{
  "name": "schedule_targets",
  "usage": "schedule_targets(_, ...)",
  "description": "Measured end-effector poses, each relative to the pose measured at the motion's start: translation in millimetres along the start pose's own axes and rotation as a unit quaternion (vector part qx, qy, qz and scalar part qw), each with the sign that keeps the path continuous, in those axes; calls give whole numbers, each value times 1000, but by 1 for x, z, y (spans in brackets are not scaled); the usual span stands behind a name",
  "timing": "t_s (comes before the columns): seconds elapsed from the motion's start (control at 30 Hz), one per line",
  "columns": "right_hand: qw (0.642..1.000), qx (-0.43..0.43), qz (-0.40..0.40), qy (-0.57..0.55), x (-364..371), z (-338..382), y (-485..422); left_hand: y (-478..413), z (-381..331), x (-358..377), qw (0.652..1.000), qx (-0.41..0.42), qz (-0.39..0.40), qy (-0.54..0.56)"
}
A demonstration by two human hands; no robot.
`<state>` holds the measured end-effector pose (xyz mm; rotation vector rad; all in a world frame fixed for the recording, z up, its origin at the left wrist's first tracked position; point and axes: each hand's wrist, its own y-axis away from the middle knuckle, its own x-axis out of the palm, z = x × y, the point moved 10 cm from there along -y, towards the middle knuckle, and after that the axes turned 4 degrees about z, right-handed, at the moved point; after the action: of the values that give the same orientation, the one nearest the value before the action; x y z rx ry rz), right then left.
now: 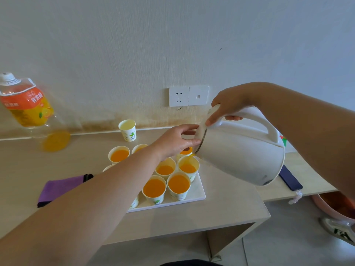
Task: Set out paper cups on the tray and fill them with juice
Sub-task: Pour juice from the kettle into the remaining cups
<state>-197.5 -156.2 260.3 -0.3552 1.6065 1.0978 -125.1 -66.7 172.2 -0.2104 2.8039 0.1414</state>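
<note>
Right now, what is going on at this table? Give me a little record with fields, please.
Action: juice pours from the white kettle into the cup being filled, on the right side of the tray
Right hand: grips the kettle's handle, thumb on the lid
Left hand: fingers rest against the kettle's lid
Tray: white; visible paper cups hold orange juice, some hidden by the left arm
Off tray: one cup by the wall, looks empty
Also on table: juice bottle, purple cloth, dark phone
</note>
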Motion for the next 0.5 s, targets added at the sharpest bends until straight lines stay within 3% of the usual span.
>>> schedule_targets(0.5,1000,6,4,-7,0,0,1,2,-4,1,1000,6,9,-8)
